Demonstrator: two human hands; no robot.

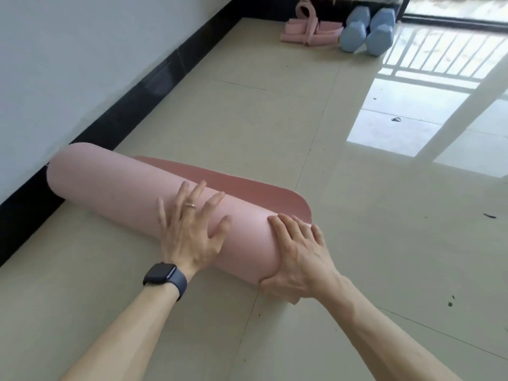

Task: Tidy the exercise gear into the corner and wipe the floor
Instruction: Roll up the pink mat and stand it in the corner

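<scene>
A pink exercise mat (115, 188) lies on the tiled floor, almost fully rolled, with a short flat tail (255, 196) still spread beyond the roll. My left hand (192, 235) presses on top of the roll with spread, straight fingers. My right hand (299, 257) cups the roll's right end, fingers over the top and thumb under the edge. The roll's left end touches the black skirting.
Two blue dumbbells (365, 30) and a pink strap set (310, 31) lie in the far corner. A black skirting board (154, 86) runs along the white wall on the left. Small dark specks (395, 119) dot the glossy floor at right.
</scene>
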